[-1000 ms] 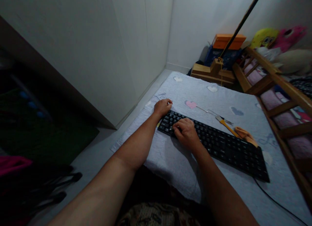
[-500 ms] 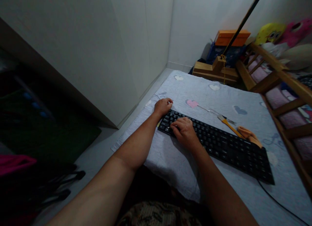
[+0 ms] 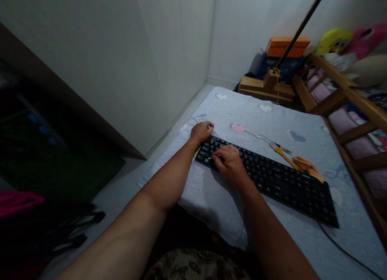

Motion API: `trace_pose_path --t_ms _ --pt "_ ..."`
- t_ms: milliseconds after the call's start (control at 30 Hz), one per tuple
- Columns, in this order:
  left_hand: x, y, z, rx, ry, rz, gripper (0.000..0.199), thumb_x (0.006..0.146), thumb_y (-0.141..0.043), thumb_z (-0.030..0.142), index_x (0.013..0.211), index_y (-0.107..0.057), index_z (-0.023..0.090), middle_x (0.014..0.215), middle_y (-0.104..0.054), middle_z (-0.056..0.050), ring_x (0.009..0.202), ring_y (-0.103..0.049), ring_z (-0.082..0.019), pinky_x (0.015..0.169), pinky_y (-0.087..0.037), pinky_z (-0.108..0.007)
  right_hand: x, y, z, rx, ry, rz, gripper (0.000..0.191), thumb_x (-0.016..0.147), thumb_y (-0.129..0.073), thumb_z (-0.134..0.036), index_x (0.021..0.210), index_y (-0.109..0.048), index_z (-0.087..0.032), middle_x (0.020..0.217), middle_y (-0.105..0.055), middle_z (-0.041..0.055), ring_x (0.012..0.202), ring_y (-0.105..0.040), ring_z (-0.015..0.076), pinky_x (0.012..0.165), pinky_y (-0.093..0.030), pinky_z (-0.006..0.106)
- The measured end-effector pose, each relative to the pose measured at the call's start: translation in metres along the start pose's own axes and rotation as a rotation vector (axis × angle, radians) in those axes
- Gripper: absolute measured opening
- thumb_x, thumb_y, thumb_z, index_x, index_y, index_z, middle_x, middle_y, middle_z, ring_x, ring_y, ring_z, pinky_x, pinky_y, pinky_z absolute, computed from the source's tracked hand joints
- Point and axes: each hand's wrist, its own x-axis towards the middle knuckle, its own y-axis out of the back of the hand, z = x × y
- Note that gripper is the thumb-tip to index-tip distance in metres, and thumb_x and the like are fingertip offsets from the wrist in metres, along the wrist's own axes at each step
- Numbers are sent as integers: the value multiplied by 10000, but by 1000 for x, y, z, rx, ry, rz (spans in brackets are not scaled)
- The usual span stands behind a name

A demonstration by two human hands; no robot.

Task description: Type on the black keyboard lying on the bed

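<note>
Observed left hand (image 3: 201,131) loosely curled at far left corner of keyboard (image 3: 281,183), right hand (image 3: 229,161) bent over left-end keys; cannot confirm any grasp.

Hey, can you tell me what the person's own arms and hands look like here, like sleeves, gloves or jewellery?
The left hand and right hand wear no gloves, and no watch or bracelet shows. The forearms are bare, with no sleeves in view. Below them shows dark, patterned cloth.
</note>
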Motion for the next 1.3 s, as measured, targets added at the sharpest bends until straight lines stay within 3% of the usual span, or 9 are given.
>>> trace_pose_path --t_ms 400,900,1300 --pt "0 1 2 2 0 -5 283 896 -549 293 1068 -759 210 912 -750 -34 831 -652 -178 772 -463 -273 -2 -1 6 -15 -7 8 162 895 -588 -156 786 -697 -205 821 -694 42 869 -567 218 866 -356 380" --pt "-1 2 2 -2 6 -17 287 904 -546 298 1074 -758 206 916 -748 -38 827 -651 -172 768 -466 -265 1 -8 0 -4 11 -47 150 943 -615 -201 897 -757 -215 896 -729 56 937 -575 235 906 -360 417" --pt "0 1 2 3 5 -16 285 906 -544 295 1079 -754 211 923 -749 -37 847 -655 -172 789 -476 -262 -1 -10 -6 18 53 -31 155 932 -609 -179 869 -746 -215 882 -727 45 924 -558 223 927 -347 409"
